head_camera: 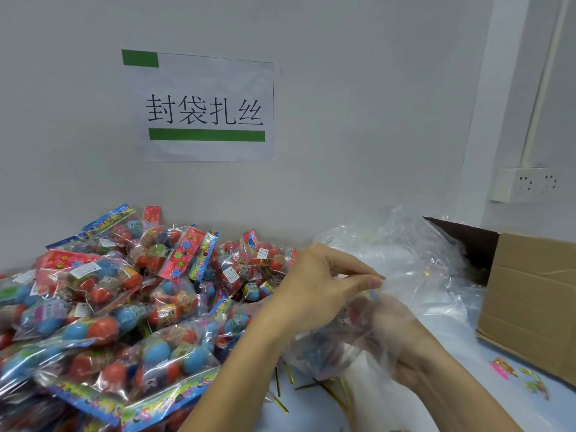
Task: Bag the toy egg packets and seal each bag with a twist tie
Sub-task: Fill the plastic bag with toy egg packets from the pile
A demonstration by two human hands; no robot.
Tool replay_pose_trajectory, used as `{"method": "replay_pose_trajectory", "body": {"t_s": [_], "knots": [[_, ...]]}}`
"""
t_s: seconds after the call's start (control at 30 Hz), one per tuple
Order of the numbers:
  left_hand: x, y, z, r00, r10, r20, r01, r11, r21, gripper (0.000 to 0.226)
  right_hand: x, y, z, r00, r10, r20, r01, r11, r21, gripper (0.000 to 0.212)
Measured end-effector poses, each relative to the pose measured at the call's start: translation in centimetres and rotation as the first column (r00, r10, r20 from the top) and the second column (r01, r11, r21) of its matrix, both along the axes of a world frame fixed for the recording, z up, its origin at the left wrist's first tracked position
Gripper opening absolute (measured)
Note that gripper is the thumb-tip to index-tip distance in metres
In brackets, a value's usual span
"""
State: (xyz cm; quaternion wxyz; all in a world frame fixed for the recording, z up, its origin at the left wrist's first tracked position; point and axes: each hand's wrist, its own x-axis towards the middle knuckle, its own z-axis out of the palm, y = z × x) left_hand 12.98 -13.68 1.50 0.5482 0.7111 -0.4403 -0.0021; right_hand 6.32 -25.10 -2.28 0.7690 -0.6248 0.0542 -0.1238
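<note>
L hand (314,288): above desk mid, thumb + fingertips pinch the mouth of clear bag (339,338).
R hand (402,344): inside/behind the bag film, blurred; can't tell if fingers curl or lie flat.
bag: held off desk (452,363) between both hands, egg packet seen faintly inside, not sealed yet.
egg packets (103,310): big pile, desk left half to back edge.
twist ties (314,385): gold, loose on desk just under bag.
spare bags (402,254): heap at back right, next to carton (530,307).
risk: thin slick film, pinch slips → mouth drops, packet falls out. Ties hidden under bag → fumbled pick.
</note>
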Motion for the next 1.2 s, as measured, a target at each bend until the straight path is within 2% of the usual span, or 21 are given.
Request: {"method": "replay_pose_trajectory", "body": {"t_s": [0.1, 0.17, 0.23, 0.33, 0.4, 0.47, 0.53, 0.63, 0.73, 0.83, 0.9, 0.97, 1.03, 1.1, 1.17, 1.2], "knots": [[-0.7, -0.3, -0.1, 0.999, -0.032, -0.022, 0.034, 0.997, 0.067, 0.005, -0.2, 0.0, -0.2, 0.999, -0.033, -0.032, 0.028, 0.988, -0.151, 0.038], [-0.3, 0.3, 0.0, 0.999, -0.036, 0.007, 0.035, 0.992, 0.123, 0.01, -0.2, -0.2, -0.3, 0.994, -0.095, -0.052, 0.081, 0.972, -0.222, 0.024], [0.6, 1.4, 0.4, 1.0, -0.014, 0.001, 0.014, 0.993, 0.119, 0.016, -0.1, -0.5, -0.2, 0.988, -0.135, -0.069, 0.117, 0.97, -0.213, 0.016], [2.4, 3.6, 0.3, 0.993, 0.114, 0.037, -0.118, 0.98, 0.158, 0.022, 0.2, -0.9, 0.0, 0.985, -0.144, -0.094, 0.126, 0.977, -0.172, 0.02], [3.7, 4.9, -0.5, 0.983, 0.157, 0.098, -0.18, 0.933, 0.313, 0.025, 0.2, -1.3, -0.1, 0.984, -0.154, -0.086, 0.142, 0.981, -0.132, 0.016], [4.5, 5.6, -1.3, 0.985, 0.136, 0.103, -0.169, 0.863, 0.475, 0.033, 0.3, -1.6, -0.3, 0.987, -0.147, -0.07, 0.14, 0.985, -0.098, 0.025], [4.8, 5.8, -1.8, 0.988, 0.137, 0.069, -0.153, 0.833, 0.531, 0.037, 0.5, -1.7, -0.4, 0.989, -0.139, -0.058, 0.135, 0.989, -0.068, 0.031], [4.6, 5.6, -1.7, 0.985, 0.15, 0.082, -0.171, 0.853, 0.493, 0.035, 0.9, -1.5, -0.7, 0.987, -0.149, -0.058, 0.148, 0.988, -0.036, 0.041], [3.9, 5.2, -1.1, 0.982, 0.138, 0.13, -0.176, 0.919, 0.354, 0.034, 1.2, -1.7, -1.0, 0.987, -0.158, -0.042, 0.158, 0.987, -0.008, 0.03], [2.3, 3.9, -0.1, 0.995, 0.011, 0.099, -0.038, 0.962, 0.271, 0.043, 1.0, -1.9, -1.1, 0.992, -0.12, -0.026, 0.121, 0.992, 0.03, 0.016], [1.1, 2.3, -0.1, 0.987, -0.072, 0.14, 0.027, 0.954, 0.298, 0.045, 0.8, -1.8, -1.1, 0.997, -0.072, -0.018, 0.073, 0.995, 0.065, 0.015], [-0.1, 0.6, -0.5, 0.966, -0.096, 0.241, 0.014, 0.946, 0.323, 0.031, 0.6, -1.7, -1.1, 0.999, -0.042, 0.024, 0.038, 0.989, 0.143, 0.017], [-0.7, -0.5, -1.0, 0.962, -0.112, 0.248, 0.042, 0.962, 0.271, 0.018, 0.6, -1.8, -1.2, 0.997, -0.012, 0.077, -0.005, 0.974, 0.225, 0.018], [-1.0, -0.9, -1.1, 0.966, -0.097, 0.241, 0.042, 0.975, 0.22, 0.015, 0.5, -1.5, -1.1, 0.994, 0.019, 0.107, -0.05, 0.955, 0.292, 0.025], [-1.3, -1.0, -0.9, 0.959, -0.107, 0.262, 0.055, 0.978, 0.2, 0.014, 0.7, -1.6, -1.4, 0.997, -0.017, 0.075, -0.011, 0.933, 0.361, 0.035], [-1.5, -1.2, -0.9, 0.951, -0.115, 0.287, 0.057, 0.977, 0.204, 0.015, 0.7, -1.5, -1.7, 0.998, -0.022, 0.061, -0.003, 0.923, 0.385, 0.029]]}}
